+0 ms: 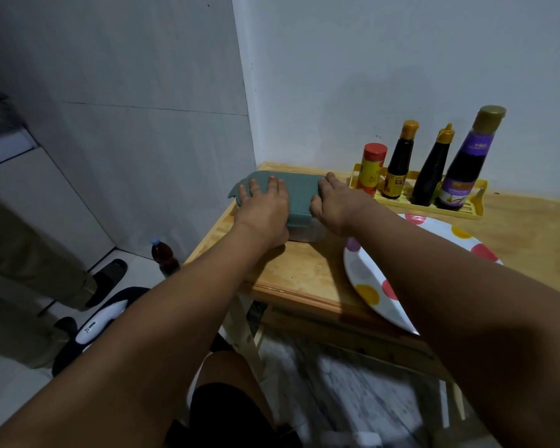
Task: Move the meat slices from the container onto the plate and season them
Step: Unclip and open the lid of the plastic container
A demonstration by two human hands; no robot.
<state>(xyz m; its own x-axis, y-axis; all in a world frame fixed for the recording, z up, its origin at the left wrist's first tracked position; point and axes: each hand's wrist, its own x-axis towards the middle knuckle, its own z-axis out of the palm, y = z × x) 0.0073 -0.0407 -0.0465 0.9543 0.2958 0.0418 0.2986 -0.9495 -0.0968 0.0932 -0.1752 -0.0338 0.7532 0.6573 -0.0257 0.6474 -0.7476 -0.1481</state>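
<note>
A clear container (pixel 305 233) with a grey-green lid (pixel 299 193) stands at the back left of the wooden table (pixel 307 270). My left hand (pixel 263 208) lies flat on the lid's left part, fingers spread. My right hand (pixel 338 205) grips the lid's right edge, thumb at the near corner. The lid hides what is inside. A white plate (pixel 369 279) with coloured dots lies to the right, partly under my right forearm. A red-capped spice shaker (pixel 371 168) and three dark sauce bottles (pixel 430 169) stand in a yellow rack (pixel 434 206) at the back.
The table sits in a corner against white walls. On the floor to the left stand a dark bottle (pixel 165 257), slippers (pixel 105 279) and another person's leg (pixel 29 270). My knee (pixel 227 376) is under the table's front edge.
</note>
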